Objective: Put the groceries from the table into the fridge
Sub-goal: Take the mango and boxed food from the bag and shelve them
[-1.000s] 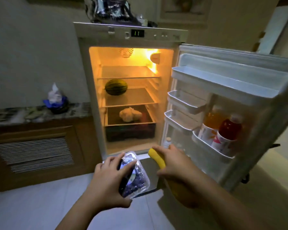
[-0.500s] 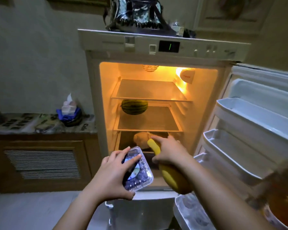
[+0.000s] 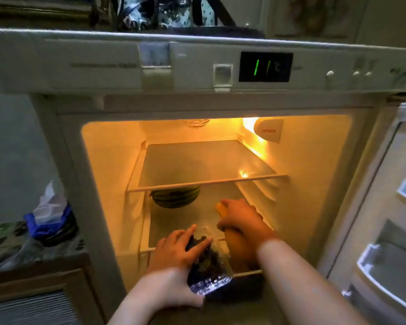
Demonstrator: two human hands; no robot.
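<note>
The fridge (image 3: 103, 207) stands open and lit in front of me. My left hand (image 3: 174, 252) grips a clear plastic box of blueberries (image 3: 208, 268) at the front edge of the middle shelf (image 3: 174, 224). My right hand (image 3: 242, 219) is closed around a yellow banana (image 3: 238, 249), reaching over the same shelf, to the right of the box. A striped watermelon (image 3: 175, 197) lies at the back left of that shelf. The glass top shelf (image 3: 197, 163) holds nothing.
The open door with its white racks (image 3: 389, 275) stands at the right. A counter (image 3: 14, 247) at the left carries a blue tissue holder (image 3: 51, 216). A bag (image 3: 164, 12) sits on top of the fridge. The display reads 11.
I have moved in close to the fridge. Both hands went up and forward, from in front of the lower shelf to the middle shelf, still holding the box and the banana.
</note>
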